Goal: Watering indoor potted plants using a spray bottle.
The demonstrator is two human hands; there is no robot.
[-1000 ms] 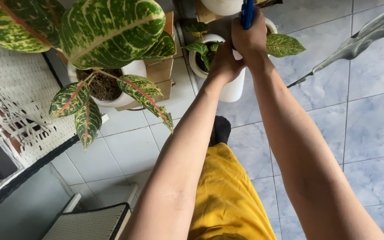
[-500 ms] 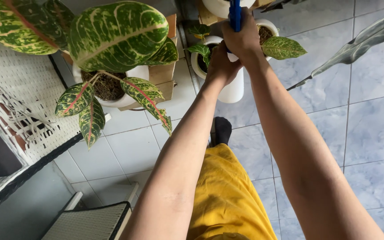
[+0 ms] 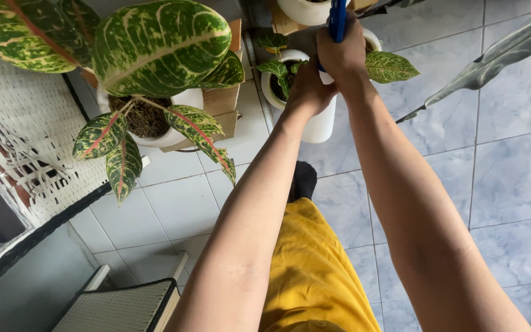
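Fingers of your right hand (image 3: 341, 54) were curled tight round a blue handle (image 3: 338, 18) that ran up out of view, while your left hand (image 3: 307, 89) lay against the top of a tall white container (image 3: 321, 123) standing on the tiled floor (image 3: 511, 172); whether its fingers gripped it I could not tell. Just beyond your hands stood a small white pot (image 3: 275, 92) of green leaves, and away to the left a larger white pot (image 3: 173, 132) of big variegated leaves sat on a cardboard box (image 3: 225, 101).
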